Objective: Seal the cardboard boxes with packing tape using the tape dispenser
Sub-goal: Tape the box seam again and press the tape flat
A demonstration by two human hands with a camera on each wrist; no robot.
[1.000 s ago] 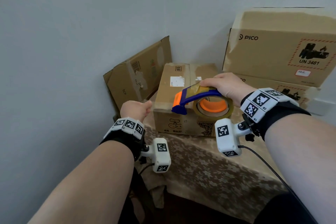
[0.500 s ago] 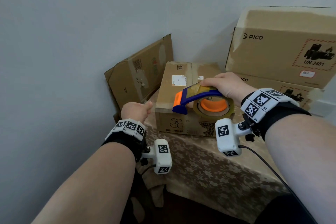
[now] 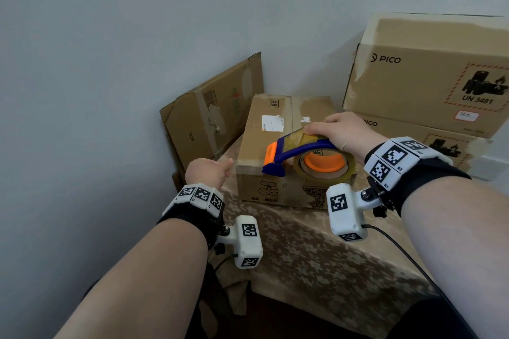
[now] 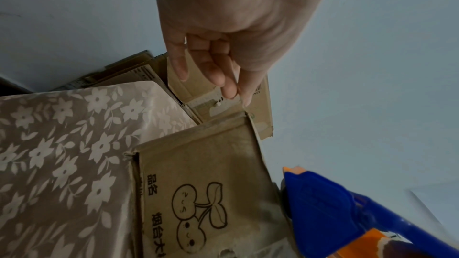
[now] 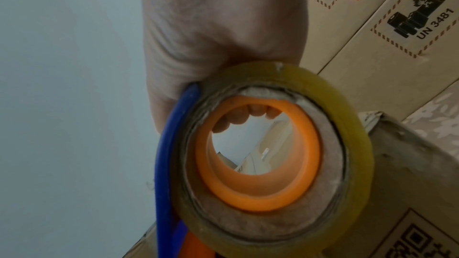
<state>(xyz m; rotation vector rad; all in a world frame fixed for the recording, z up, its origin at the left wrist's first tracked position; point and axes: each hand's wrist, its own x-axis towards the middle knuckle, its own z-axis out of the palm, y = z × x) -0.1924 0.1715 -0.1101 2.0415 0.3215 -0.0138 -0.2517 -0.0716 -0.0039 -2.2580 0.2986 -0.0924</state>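
Right hand (image 3: 343,133) grips tape dispenser (image 3: 300,155) at frame centre, nose over the near top edge of small cardboard box (image 3: 271,146) on desk (image 3: 316,256). Left hand (image 3: 208,172), released, hovers beside it; unbraced, the box may slide and skew the tape.

Legible markings on the cartons and wrist gear

The upper large carton (image 3: 429,74) carries "PICO" and a dashed hazard label reading "UN 3481"; the carton beneath it (image 3: 429,140) shows a partly hidden "ICO", and "UN 3481" in the right wrist view. The small box (image 4: 206,193) bears a cherry drawing with Chinese characters, "品名" legible, plus a QR code. The right wrist marker block (image 3: 394,162) reads "R1" and "R2". White stickers are unreadable.
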